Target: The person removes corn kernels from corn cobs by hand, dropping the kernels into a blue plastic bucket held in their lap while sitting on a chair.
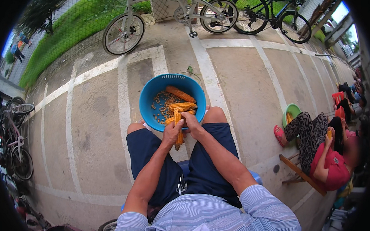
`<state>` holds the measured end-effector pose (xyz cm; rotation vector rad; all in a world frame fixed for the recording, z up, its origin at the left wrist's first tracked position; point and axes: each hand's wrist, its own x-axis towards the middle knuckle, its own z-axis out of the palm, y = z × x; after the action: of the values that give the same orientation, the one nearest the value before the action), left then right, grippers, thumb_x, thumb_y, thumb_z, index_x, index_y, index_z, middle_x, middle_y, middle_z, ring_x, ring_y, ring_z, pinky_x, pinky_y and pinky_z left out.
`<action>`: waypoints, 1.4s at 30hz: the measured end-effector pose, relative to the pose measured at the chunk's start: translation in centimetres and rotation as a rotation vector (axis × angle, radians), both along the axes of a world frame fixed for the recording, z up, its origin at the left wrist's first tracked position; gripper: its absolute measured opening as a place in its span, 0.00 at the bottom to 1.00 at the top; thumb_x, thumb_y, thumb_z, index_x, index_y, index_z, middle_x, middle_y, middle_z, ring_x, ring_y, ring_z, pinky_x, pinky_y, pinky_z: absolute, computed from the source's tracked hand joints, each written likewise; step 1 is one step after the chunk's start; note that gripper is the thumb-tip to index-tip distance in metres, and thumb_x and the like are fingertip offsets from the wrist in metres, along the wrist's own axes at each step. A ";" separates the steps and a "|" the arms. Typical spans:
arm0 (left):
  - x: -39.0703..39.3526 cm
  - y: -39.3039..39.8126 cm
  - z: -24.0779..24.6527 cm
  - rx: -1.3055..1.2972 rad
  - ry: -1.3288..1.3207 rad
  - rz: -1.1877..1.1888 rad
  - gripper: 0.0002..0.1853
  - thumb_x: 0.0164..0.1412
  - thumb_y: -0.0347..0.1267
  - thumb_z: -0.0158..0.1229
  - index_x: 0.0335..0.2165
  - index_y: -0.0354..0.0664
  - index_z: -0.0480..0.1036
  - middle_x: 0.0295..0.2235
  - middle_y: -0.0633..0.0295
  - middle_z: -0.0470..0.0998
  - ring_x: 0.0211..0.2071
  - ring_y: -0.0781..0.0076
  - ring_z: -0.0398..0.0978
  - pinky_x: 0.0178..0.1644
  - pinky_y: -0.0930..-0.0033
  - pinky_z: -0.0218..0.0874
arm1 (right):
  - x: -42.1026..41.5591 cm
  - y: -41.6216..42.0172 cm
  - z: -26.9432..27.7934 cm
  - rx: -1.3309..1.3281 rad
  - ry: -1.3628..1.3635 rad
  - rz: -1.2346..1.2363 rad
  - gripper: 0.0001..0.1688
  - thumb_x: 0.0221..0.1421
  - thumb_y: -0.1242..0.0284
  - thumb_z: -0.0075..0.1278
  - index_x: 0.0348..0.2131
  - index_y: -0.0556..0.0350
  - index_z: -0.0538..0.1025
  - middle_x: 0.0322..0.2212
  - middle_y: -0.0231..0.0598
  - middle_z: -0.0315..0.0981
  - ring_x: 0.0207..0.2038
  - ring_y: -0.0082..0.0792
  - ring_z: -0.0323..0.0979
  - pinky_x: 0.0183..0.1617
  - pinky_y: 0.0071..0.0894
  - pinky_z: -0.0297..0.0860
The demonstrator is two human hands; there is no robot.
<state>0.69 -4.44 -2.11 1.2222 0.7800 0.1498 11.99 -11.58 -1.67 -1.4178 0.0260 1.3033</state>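
An ear of dried yellow corn (178,130) is held upright in the picture between both hands, over the near rim of a blue plastic basin (145,106). My left hand (172,132) grips it from the left side. From the right, my right hand (191,123) closes on its upper part, with the thumb against the kernels. Inside the basin lie several more ears, one reddish-orange ear (180,93) at the back and a yellow ear (183,106) just beyond my fingers. Loose kernels (163,103) are scattered over the basin's floor on the left.
The basin stands between my knees. A white folding bicycle (123,34) and a black bicycle (251,13) stand beyond it by a wire fence. At right, a seated person in red (331,165) holds corn near a green basin (292,109). More bicycles (19,142) stand far left.
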 end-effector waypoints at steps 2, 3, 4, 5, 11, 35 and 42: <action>-0.2 0.2 0.1 -0.045 0.003 0.018 0.23 0.62 0.48 0.54 0.36 0.36 0.71 0.23 0.60 0.74 0.19 0.71 0.75 0.19 0.70 0.67 | -0.2 0.1 0.3 0.014 -0.002 -0.003 0.21 0.60 0.54 0.37 0.37 0.50 0.71 0.30 0.34 0.74 0.35 0.32 0.73 0.23 0.35 0.65; -0.1 0.3 0.1 -0.072 0.000 0.028 0.23 0.61 0.48 0.54 0.36 0.36 0.71 0.24 0.59 0.74 0.19 0.71 0.75 0.19 0.70 0.68 | -0.2 0.1 0.4 0.022 -0.004 -0.010 0.21 0.60 0.55 0.37 0.37 0.50 0.72 0.30 0.33 0.74 0.35 0.32 0.73 0.22 0.34 0.65; -0.1 0.4 0.0 -0.099 -0.003 0.038 0.23 0.61 0.48 0.54 0.37 0.36 0.71 0.24 0.59 0.75 0.19 0.71 0.75 0.19 0.70 0.68 | -0.1 0.1 0.3 0.039 -0.004 -0.003 0.21 0.61 0.55 0.37 0.36 0.51 0.72 0.31 0.33 0.75 0.35 0.32 0.73 0.22 0.34 0.66; -0.2 0.5 0.0 -0.097 -0.002 0.041 0.23 0.61 0.48 0.54 0.37 0.36 0.70 0.24 0.59 0.75 0.19 0.71 0.75 0.19 0.69 0.68 | -0.1 0.1 0.3 0.055 -0.005 0.002 0.21 0.61 0.55 0.37 0.36 0.51 0.73 0.31 0.33 0.75 0.35 0.31 0.74 0.22 0.33 0.66; -0.1 0.6 0.7 -0.103 0.008 0.021 0.23 0.63 0.48 0.52 0.40 0.35 0.69 0.23 0.59 0.73 0.19 0.69 0.75 0.19 0.67 0.69 | 0.0 0.3 0.2 0.099 0.024 -0.015 0.21 0.61 0.55 0.37 0.35 0.51 0.73 0.30 0.32 0.75 0.33 0.30 0.73 0.20 0.30 0.65; 0.1 -0.4 0.9 -0.110 -0.104 -0.082 0.24 0.63 0.51 0.46 0.42 0.40 0.69 0.26 0.59 0.75 0.23 0.71 0.74 0.22 0.72 0.68 | 0.0 0.4 -1.1 0.120 0.030 -0.107 0.16 0.54 0.57 0.44 0.27 0.49 0.72 0.23 0.29 0.68 0.25 0.25 0.67 0.21 0.30 0.64; -0.7 0.1 0.6 -0.162 -0.091 -0.090 0.28 0.62 0.55 0.46 0.41 0.40 0.70 0.26 0.62 0.75 0.23 0.73 0.73 0.23 0.72 0.67 | -0.2 -0.6 1.0 0.139 0.030 -0.055 0.21 0.55 0.52 0.46 0.30 0.50 0.74 0.26 0.30 0.71 0.25 0.27 0.67 0.27 0.31 0.65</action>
<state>0.00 -4.36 -1.49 1.0876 0.6445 0.0663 11.82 -12.21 -0.65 -1.2714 -0.0055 1.2561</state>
